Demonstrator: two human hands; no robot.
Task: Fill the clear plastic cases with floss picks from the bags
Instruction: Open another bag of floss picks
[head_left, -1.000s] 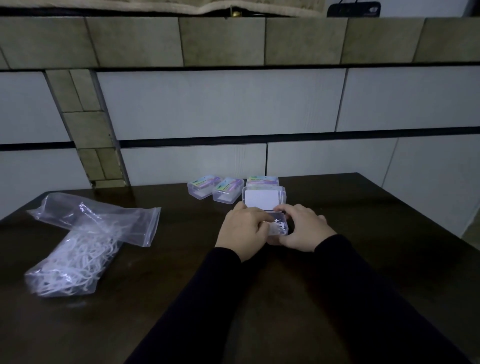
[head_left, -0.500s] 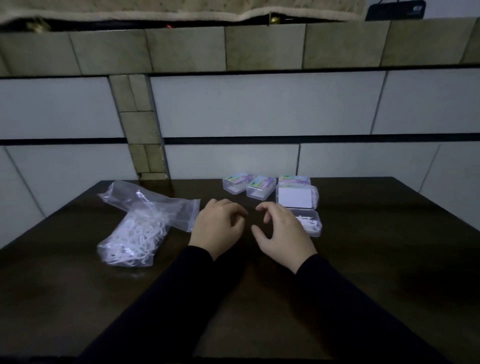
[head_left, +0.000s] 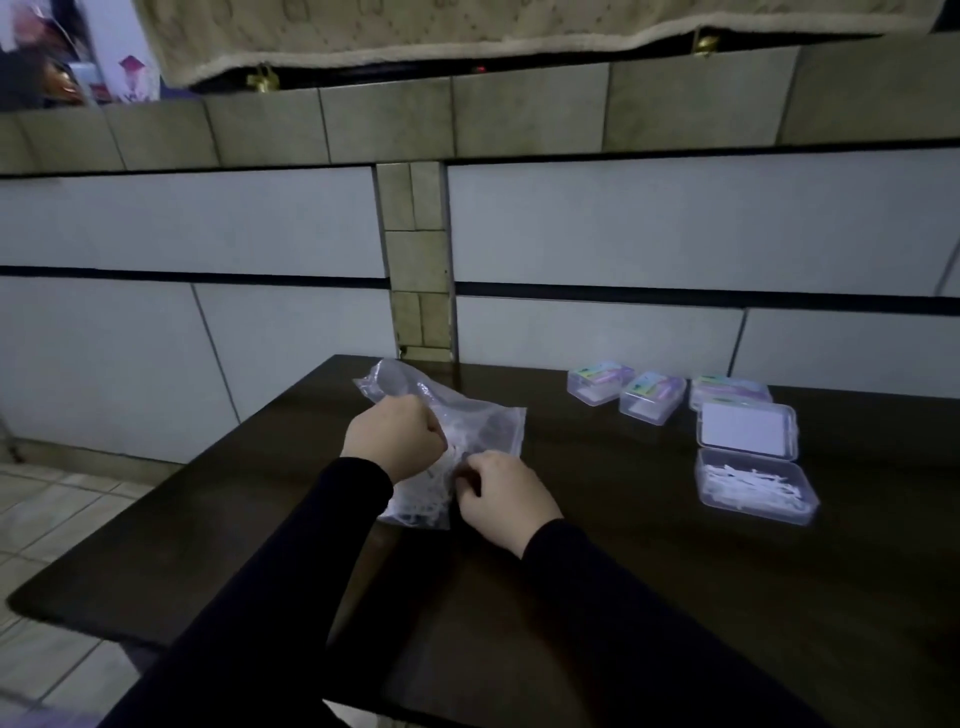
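The bag (head_left: 457, 436) of floss picks lies on the dark surface (head_left: 623, 597), caught between both hands. The left grip (head_left: 395, 441) is clenched on the bag's upper part, fingers curled into the plastic. The right grip (head_left: 501, 496), just below and right of it, pinches the bag's near edge with thumb and fingertips. Well to the right of the right grip sits the open case (head_left: 756, 486), its tray holding a loose layer of picks, its lid (head_left: 746, 430) lying back behind it. Beyond that, along the wall, stand three closed cases (head_left: 652, 397) in a row.
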